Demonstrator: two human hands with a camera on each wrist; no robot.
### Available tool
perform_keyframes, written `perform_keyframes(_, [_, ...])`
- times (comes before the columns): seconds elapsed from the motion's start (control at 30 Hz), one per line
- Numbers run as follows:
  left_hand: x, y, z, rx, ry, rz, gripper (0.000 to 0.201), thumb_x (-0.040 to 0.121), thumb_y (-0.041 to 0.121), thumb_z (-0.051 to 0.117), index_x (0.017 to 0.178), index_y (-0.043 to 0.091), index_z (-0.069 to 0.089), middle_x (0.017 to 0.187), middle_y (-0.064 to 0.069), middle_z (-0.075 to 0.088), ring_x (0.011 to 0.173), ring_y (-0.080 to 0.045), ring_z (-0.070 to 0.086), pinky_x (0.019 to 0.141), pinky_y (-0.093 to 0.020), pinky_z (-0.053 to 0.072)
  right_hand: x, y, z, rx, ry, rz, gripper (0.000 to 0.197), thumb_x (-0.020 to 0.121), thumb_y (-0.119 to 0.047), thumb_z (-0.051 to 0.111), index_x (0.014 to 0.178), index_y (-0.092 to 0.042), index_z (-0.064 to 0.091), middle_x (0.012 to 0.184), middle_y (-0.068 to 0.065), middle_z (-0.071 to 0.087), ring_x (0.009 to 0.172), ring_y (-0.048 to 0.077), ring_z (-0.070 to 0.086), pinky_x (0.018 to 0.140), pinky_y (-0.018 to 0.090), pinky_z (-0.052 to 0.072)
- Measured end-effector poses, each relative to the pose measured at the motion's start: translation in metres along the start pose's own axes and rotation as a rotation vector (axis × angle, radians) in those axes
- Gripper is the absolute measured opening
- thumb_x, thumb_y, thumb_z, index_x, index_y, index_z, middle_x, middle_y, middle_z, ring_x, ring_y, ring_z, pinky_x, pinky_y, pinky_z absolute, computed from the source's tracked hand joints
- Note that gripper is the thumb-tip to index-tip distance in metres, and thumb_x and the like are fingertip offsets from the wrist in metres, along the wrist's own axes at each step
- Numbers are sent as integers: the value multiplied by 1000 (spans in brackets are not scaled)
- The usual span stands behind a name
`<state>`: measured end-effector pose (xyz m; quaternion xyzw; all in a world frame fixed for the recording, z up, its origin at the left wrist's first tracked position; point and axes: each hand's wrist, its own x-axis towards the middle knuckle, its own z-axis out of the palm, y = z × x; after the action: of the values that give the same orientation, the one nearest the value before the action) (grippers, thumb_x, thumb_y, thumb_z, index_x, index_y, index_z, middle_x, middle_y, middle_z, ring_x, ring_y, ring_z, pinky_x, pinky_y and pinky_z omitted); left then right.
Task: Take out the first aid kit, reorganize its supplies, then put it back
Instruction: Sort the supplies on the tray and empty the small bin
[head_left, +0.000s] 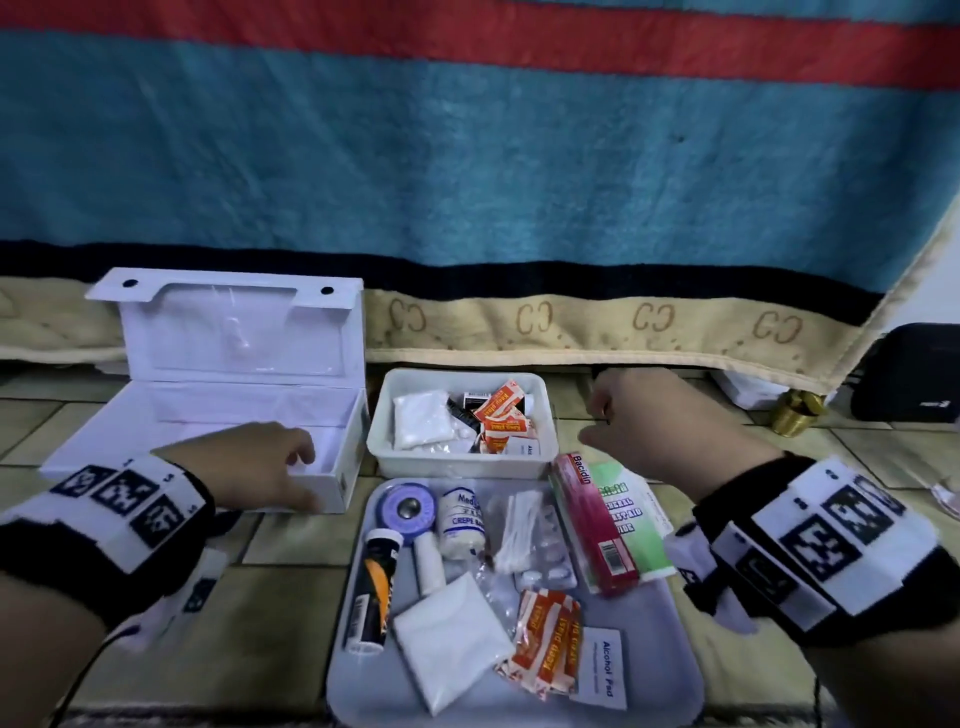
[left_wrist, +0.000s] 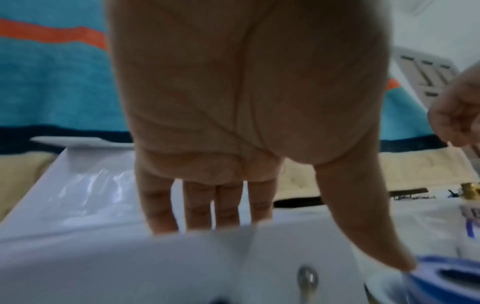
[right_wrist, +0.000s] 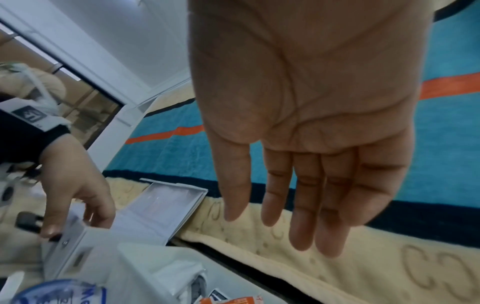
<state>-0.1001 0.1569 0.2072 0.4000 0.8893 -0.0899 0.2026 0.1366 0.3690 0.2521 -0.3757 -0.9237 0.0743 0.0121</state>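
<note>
The white first aid kit box (head_left: 208, 415) stands open and empty on the floor at the left, lid upright. My left hand (head_left: 309, 475) grips its front wall (left_wrist: 130, 267) near the right corner, fingers inside, thumb outside. My right hand (head_left: 597, 415) hovers empty, fingers straight (right_wrist: 306, 205), to the right of a white bin (head_left: 457, 462) that holds plasters and gauze. A grey tray (head_left: 649, 649) in front carries a blue tape roll (head_left: 408, 506), crepe bandage (head_left: 460, 522), pink Bacidin box (head_left: 592, 525), plasters (head_left: 550, 639), gauze pad (head_left: 452, 649) and alcohol pad (head_left: 602, 665).
A blue and red blanket (head_left: 467, 156) with a beige hem hangs over the bed edge just behind the box and bin. A brass bed leg (head_left: 797, 410) and a black case (head_left: 909, 374) sit at the right. Tiled floor lies all around.
</note>
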Motion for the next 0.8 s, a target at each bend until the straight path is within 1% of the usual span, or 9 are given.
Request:
perform_keyframes(0.13, [13,-6,15,34,-31,9,47,85,62,48,123,34,47,130,8,48,118,-15,48,93,-37,30,18,-31,1,-157,-64,-166,26,86,-29,61,107,-15,63,107,5,65,99,23,60,74,29,46])
perform_keyframes(0.23, [21,-8,23,10,-32,39,48,88,59,45,130,35,44,132,7,46,122,-17,46,100,-42,34,37,-55,8,-190,-195,-321,35,85,-34,63,117,-22,58,118,2,60,107,22,56,85,31,47])
perform_keyframes(0.3, [23,-10,26,7,-19,65,51,87,59,47,132,35,44,130,5,46,119,-18,48,99,-41,39,50,-69,18,-289,-267,-408,38,86,-33,61,122,-24,54,122,2,57,110,24,55,86,34,46])
perform_keyframes(0.37, [23,-11,27,5,-10,82,51,86,60,48,131,34,45,127,3,46,115,-19,51,96,-40,42,60,-85,30,-382,-270,-459,39,90,-27,57,128,-25,49,127,2,53,114,24,53,83,34,45])
perform_keyframes(0.47, [24,-12,29,12,-5,89,48,86,59,49,128,34,46,126,2,46,113,-21,52,94,-39,43,72,-106,50,-373,-269,-525,52,94,-17,49,143,-27,33,141,3,42,125,25,47,95,38,43])
perform_keyframes(0.53, [26,-13,29,15,7,91,47,86,59,49,126,35,47,124,2,47,111,-22,53,93,-40,44,80,-114,61,-381,-260,-539,57,94,-19,51,146,-23,27,142,6,41,125,28,47,97,38,43])
perform_keyframes(0.6, [26,-13,30,11,7,93,47,85,60,49,125,35,48,122,1,47,110,-22,54,92,-40,44,86,-119,70,-437,-263,-526,55,92,-23,55,142,-16,33,137,10,43,120,30,51,93,39,46])
perform_keyframes(0.7, [27,-14,31,17,16,102,47,85,60,50,125,34,48,122,0,47,109,-24,54,91,-40,44,88,-127,77,-451,-215,-522,38,90,-16,58,126,-10,49,127,11,45,104,33,58,75,37,46])
perform_keyframes(0.8, [29,-15,32,16,23,99,48,85,61,49,124,34,48,123,0,47,109,-24,54,92,-40,44,92,-132,79,-486,-231,-498,29,91,-10,54,119,-2,52,125,15,46,103,33,58,73,33,42])
